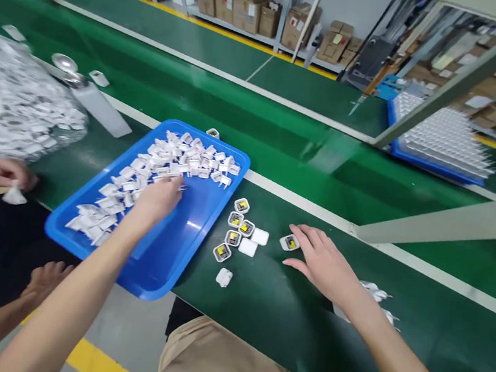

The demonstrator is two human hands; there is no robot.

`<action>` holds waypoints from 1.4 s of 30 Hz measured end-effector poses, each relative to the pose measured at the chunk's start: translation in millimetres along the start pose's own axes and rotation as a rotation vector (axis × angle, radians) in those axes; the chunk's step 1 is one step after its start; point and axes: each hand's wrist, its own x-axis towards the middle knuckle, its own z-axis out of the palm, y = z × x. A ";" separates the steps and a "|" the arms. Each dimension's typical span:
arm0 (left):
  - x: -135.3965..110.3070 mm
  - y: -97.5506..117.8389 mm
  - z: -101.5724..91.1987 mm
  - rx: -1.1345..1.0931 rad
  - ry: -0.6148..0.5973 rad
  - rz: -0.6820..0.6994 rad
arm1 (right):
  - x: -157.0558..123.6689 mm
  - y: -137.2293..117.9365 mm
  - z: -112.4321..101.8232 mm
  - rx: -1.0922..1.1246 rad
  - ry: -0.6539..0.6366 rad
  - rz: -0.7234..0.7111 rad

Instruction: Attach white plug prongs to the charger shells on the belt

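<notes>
My left hand reaches into a blue tray that holds several small white plug parts; its fingertips pinch at a plug part near the tray's middle. My right hand rests flat on the green belt, fingers spread, its fingertips touching one small white charger shell with a yellow inside. Between the hands lies a cluster of several such shells, some lying closed side up. A few white parts lie behind my right wrist.
A clear bag of white parts sits at the left, with a white bottle beside it. Another person's hands work at the left edge. A blue tray of white parts stands at the far right behind a metal frame post.
</notes>
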 end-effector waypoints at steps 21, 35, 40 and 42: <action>-36.5 230.6 59.1 -0.296 -0.357 0.497 | -79.7 -45.5 14.9 0.798 0.553 0.623; -100.0 240.1 96.6 -0.802 -0.368 0.292 | -73.5 -53.4 49.1 0.271 0.407 0.418; -102.3 238.1 100.5 -0.830 -0.328 0.308 | -74.4 -54.9 46.7 0.184 0.343 0.356; -103.8 237.0 101.9 -0.830 -0.329 0.308 | -74.0 -56.2 45.4 0.173 0.303 0.374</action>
